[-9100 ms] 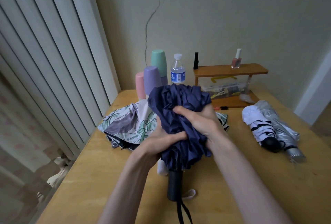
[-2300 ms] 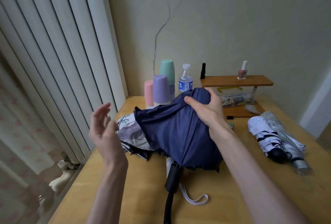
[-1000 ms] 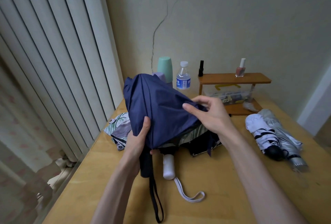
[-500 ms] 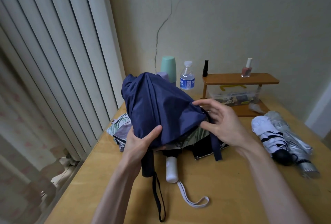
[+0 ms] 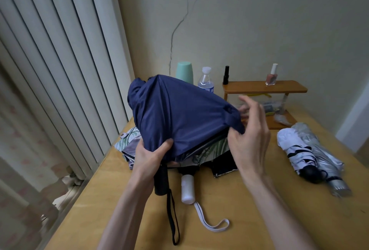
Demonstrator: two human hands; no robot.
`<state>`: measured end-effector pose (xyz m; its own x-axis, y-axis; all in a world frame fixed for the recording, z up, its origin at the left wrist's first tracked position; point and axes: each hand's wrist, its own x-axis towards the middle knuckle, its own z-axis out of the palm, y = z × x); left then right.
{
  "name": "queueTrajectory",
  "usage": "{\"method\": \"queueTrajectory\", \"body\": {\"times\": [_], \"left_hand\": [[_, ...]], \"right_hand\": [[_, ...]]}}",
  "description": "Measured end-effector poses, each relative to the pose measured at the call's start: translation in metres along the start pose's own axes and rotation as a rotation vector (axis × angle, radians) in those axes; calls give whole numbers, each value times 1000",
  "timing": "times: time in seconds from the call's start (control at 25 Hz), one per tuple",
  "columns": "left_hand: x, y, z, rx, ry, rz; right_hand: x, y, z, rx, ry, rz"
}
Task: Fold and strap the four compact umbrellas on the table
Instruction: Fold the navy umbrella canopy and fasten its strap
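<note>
Navy cloth, limp and likely slippery over stiff ribs: the umbrella (image 5: 179, 113) hangs above the table (image 5: 249, 209), over a floral one (image 5: 127, 141). Left hand (image 5: 149, 155) grips its hem near the handle (image 5: 160, 181); right hand (image 5: 249, 139) pinches the far hem, other fingers (image 5: 253, 107) splayed. Ribs give the surest hold, I'd say.

The navy umbrella (image 5: 179, 113) is smooth, matt cloth — the silver umbrella (image 5: 321, 149) shines like foil. The table (image 5: 249, 209) and shelf (image 5: 263, 88) are lightly glossy wood.
</note>
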<state>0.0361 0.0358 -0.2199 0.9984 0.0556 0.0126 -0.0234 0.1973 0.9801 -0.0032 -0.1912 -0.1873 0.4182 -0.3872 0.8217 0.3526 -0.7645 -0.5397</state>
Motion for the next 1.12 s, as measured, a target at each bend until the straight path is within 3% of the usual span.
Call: {"method": "queueTrajectory", "body": {"times": [0.12, 0.2, 0.52, 0.72, 0.96, 1.04, 1.12], "left_hand": [[-2, 4, 0, -6, -37, -3], [-2, 7, -3, -23, -65, -4], [-8, -4, 8, -213, -93, -52], [-10, -3, 10, -121, -120, -21], [-10, -7, 10, -145, -130, 4], [-10, -7, 12, -157, -93, 30], [-10, -8, 14, -163, -18, 67]], "right_hand": [[7, 0, 3, 403, -194, 485], [11, 7, -1, 458, -254, 544], [10, -1, 1, 568, -412, 534], [9, -2, -4, 526, -546, 537], [11, 22, 2, 380, -435, 462], [5, 13, 3, 292, -358, 352], [-5, 5, 5, 43, -199, 118]]}}
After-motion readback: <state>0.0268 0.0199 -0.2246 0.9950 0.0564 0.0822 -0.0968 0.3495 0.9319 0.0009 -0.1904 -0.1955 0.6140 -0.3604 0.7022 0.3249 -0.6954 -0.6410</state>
